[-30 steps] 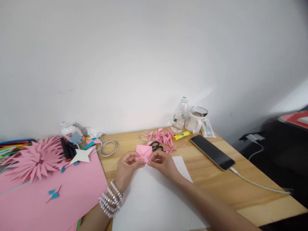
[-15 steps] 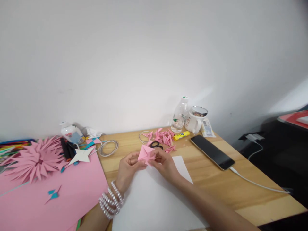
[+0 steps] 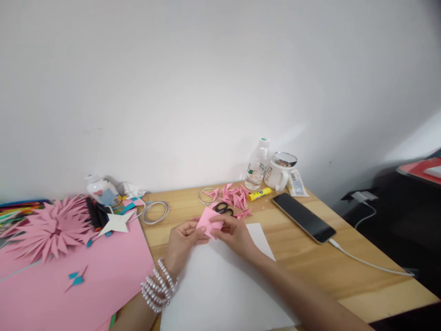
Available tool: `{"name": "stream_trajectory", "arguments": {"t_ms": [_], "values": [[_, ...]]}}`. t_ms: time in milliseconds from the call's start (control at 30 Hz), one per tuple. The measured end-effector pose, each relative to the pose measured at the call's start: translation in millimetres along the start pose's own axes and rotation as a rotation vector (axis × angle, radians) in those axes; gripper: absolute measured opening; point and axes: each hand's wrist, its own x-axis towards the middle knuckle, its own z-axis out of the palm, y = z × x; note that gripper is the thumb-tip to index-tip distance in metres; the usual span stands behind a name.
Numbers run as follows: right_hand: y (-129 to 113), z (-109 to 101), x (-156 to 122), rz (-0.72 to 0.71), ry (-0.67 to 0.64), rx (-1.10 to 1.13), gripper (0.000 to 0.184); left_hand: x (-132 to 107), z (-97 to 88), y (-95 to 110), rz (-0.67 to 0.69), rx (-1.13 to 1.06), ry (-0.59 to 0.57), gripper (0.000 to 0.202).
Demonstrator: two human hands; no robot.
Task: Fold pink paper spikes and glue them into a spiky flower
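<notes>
A small piece of folded pink paper (image 3: 209, 219) is held up over the white sheet (image 3: 220, 285). My left hand (image 3: 186, 239) pinches its left side, thumb in front. On the right side, my right hand (image 3: 234, 232) grips it between thumb and fingers. Several folded pink paper pieces (image 3: 237, 195) lie just beyond the hands. Among them are black-handled scissors (image 3: 224, 209), their blades hidden. A yellow glue stick (image 3: 259, 194) rests beside these pieces.
A phone (image 3: 303, 217) on a white cable lies at right. Behind it stand a clear bottle (image 3: 257, 168) and a white mug (image 3: 278, 172). At left, a spiky pink paper ornament (image 3: 51, 227) and a white paper star (image 3: 117, 222) lie over pink card (image 3: 113, 285). A coiled cable (image 3: 155, 213) lies between.
The pink paper's face has changed from showing several creases to a smoother flap on top, and it tilts slightly. My left thumb has shifted up onto it. Everything else stays put.
</notes>
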Motion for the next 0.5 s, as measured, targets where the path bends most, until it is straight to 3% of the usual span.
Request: {"name": "stream_trajectory", "arguments": {"t_ms": [233,500], "values": [[-3.4,-0.2,0.6,0.071,0.011,0.108,0.022,-1.4,2.4,0.6,0.019,0.014,-0.023,0.027],[-7.8,0.7,-2.0,0.03,-0.014,0.112,0.029,0.3,0.3,-3.6,0.022,0.068,-0.018,0.025]]}}
